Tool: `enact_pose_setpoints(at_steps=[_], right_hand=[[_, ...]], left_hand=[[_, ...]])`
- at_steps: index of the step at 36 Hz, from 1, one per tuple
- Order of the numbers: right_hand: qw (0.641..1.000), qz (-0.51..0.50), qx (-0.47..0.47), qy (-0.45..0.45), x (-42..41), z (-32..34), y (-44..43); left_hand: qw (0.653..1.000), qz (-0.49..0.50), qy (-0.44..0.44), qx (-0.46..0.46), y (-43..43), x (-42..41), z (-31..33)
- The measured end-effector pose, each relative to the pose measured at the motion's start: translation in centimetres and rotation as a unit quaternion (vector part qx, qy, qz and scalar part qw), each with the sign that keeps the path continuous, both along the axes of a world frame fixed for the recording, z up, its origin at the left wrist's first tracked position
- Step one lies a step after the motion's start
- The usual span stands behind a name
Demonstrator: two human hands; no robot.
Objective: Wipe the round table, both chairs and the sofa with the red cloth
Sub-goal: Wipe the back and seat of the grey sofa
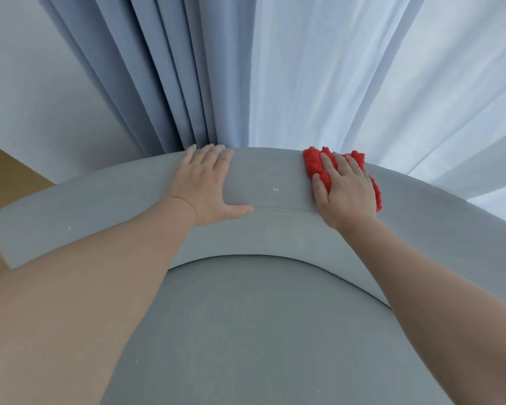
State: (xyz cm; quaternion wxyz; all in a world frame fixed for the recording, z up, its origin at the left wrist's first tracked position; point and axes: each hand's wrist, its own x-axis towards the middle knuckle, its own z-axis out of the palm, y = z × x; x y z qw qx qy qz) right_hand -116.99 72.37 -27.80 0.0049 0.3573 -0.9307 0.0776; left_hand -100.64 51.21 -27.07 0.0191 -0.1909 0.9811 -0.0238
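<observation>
A grey upholstered seat fills the lower view, with a curved backrest (269, 171) and a darker seat cushion (246, 331); I cannot tell whether it is a chair or the sofa. The fluffy red cloth (314, 163) lies on the top of the backrest, right of centre. My right hand (345, 190) presses flat on the cloth, fingers spread, covering most of it. My left hand (208, 184) rests flat and empty on the backrest top, a hand's width to the left of the cloth. A few white specks (275, 189) sit on the fabric between the hands.
Blue-grey pleated curtains (164, 83) and white sheer curtains (377, 83) hang directly behind the backrest and touch it. A strip of wooden floor (3, 171) shows at the left edge.
</observation>
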Motion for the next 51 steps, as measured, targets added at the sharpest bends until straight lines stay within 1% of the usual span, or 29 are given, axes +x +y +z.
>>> enact_pose_setpoints(at_steps=[5, 8, 11, 14, 19, 28, 30, 35, 40, 43, 45, 47, 51], right_hand=[[1.0, -0.017, 0.001, 0.003, 0.9, 0.0, -1.0], [1.0, -0.01, 0.004, 0.013, 1.7, -0.2, -2.6], [1.0, -0.007, 0.009, 0.016, 2.3, -0.4, -3.8], [1.0, -0.006, 0.009, 0.018, 2.9, -0.5, -4.7], [0.999, 0.027, -0.008, 0.031, 4.5, -0.6, -7.1], [0.999, 0.024, -0.013, 0.033, 5.5, -0.3, -8.1], [0.998, 0.044, -0.023, 0.034, 6.4, -0.2, -9.2], [0.996, 0.086, 0.009, 0.035, 8.7, -0.4, -12.8], [0.995, 0.092, 0.025, 0.04, 7.9, -0.6, -11.8], [0.997, 0.072, 0.013, 0.025, 7.1, -0.9, -12.1], [0.99, 0.131, -0.018, 0.038, 12.7, 0.3, -15.9], [0.993, 0.116, -0.015, 0.021, 12.1, 0.5, -16.1], [0.993, 0.104, -0.023, 0.043, 10.6, -0.7, -14.2]], left_hand=[[0.999, 0.028, -0.011, -0.022, -3.3, 5.1, 0.7], [0.997, 0.068, -0.027, -0.027, -4.7, 8.0, 0.8], [0.993, 0.111, -0.019, -0.028, -5.4, 10.4, 0.5], [0.991, 0.127, -0.026, -0.033, -6.2, 12.0, 0.4], [0.989, 0.134, -0.056, -0.028, -7.3, 12.2, 0.0], [0.991, 0.129, -0.025, -0.001, -7.6, 12.2, -1.0], [0.992, 0.127, -0.024, -0.003, -7.8, 12.1, -1.1], [0.992, 0.123, -0.023, 0.001, -7.3, 11.5, -1.0], [0.994, 0.109, -0.025, 0.019, -6.3, 10.1, -1.1], [0.993, 0.104, -0.047, 0.0, -6.5, 9.3, -0.6], [0.987, 0.147, -0.038, -0.05, -8.7, 16.1, 1.3], [0.987, 0.147, -0.036, -0.043, -9.2, 16.3, 1.5], [0.987, 0.158, -0.019, -0.032, -9.2, 18.0, 1.6]])
